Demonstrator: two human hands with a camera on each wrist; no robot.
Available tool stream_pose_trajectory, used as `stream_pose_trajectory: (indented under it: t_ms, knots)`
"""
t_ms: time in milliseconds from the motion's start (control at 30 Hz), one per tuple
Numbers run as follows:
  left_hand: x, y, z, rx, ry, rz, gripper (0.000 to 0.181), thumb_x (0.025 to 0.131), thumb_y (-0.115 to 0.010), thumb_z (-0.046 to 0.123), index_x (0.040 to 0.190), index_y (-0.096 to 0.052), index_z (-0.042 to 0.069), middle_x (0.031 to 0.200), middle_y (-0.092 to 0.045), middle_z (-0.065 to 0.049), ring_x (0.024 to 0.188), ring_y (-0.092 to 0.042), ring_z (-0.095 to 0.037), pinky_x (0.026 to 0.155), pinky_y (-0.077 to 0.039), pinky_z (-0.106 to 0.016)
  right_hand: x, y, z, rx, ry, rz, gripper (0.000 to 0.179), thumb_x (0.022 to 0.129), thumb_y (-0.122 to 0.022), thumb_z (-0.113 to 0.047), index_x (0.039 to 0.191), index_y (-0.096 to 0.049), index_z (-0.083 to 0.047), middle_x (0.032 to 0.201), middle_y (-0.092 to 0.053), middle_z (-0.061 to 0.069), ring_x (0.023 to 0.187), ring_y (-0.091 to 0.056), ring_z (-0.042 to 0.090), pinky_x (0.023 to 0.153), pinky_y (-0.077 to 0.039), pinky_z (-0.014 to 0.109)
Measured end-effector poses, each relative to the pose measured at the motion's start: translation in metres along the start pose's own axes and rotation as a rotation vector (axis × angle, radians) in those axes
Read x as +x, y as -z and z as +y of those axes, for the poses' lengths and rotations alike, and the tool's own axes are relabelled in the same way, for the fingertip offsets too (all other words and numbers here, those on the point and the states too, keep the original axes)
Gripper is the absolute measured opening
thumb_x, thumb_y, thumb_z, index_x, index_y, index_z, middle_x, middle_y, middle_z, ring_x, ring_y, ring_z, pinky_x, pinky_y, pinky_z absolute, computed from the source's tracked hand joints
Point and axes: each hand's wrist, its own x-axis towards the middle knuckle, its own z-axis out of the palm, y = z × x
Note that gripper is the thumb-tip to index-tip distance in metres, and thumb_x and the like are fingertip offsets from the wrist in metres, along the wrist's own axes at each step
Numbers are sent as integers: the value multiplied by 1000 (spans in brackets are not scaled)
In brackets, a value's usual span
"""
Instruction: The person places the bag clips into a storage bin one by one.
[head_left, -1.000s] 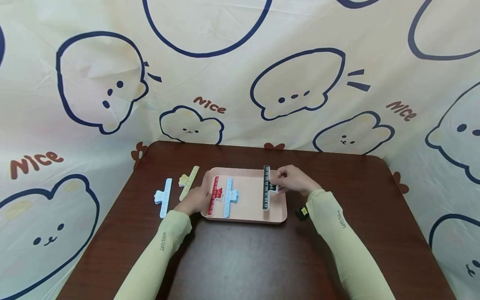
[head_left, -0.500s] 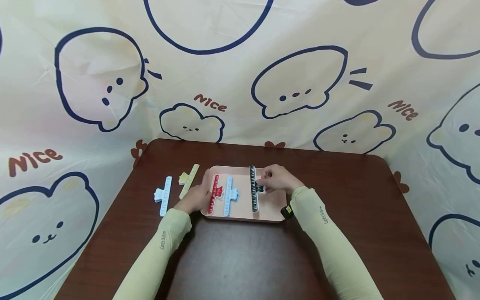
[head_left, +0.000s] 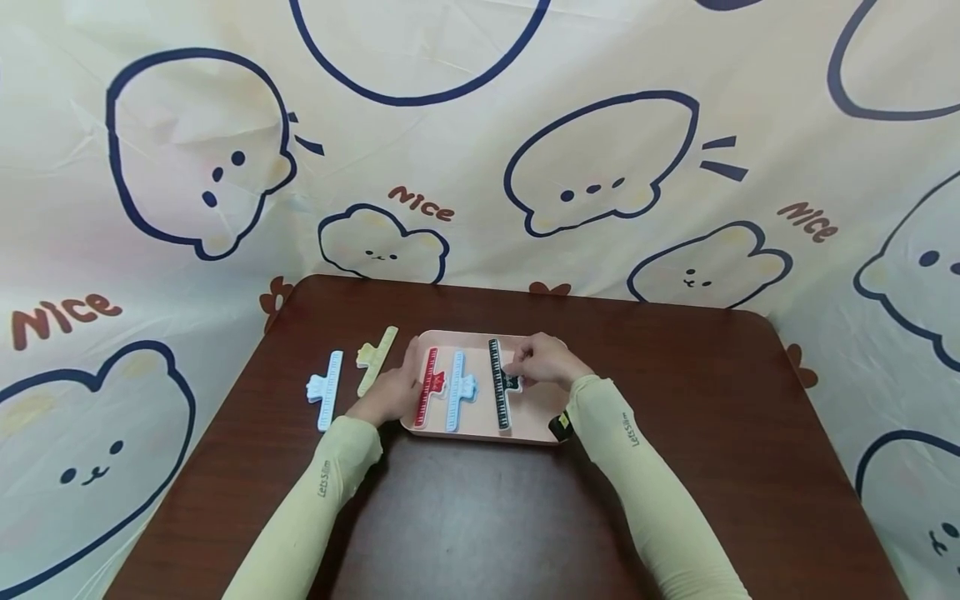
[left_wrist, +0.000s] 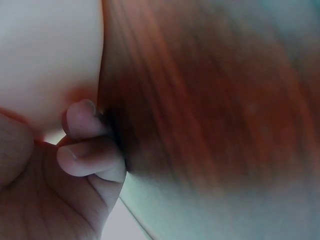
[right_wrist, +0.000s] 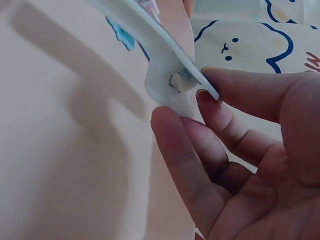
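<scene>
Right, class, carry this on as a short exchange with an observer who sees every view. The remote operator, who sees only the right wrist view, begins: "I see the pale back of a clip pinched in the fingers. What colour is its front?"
Observer: Black with white marks; the head view shows the front of the held clip in the right hand.
Operator: Are any clips lying outside the tray?
Observer: Yes, two: a yellow clip and a pale blue clip lie on the table, to the left in the head view.
Operator: Which of those two is nearer the tray?
Observer: The yellow clip.
</scene>
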Motion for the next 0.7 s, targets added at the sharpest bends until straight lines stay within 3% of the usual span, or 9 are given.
stream_pose_trajectory:
  t_ms: [267, 700]
  knots:
    - [0, -2, 0, 8, -16, 15, 81, 108, -44, 23, 164, 13, 7, 140, -57, -28, 119, -64, -35, 113, -43, -55, 5, -6, 2, 18, -18, 4, 24, 93, -79, -25, 76, -70, -11, 88, -71, 4, 73, -70, 15, 68, -59, 27]
    - [0, -2, 0, 6, -1, 11, 82, 108, -44, 24, 164, 14, 9, 140, -58, -27, 116, -65, -34, 112, -44, -55, 14, -14, 8, 49, -39, 9, 25, 93, -79, -23, 74, -67, -10, 86, -71, 5, 74, -66, 16, 65, -55, 25]
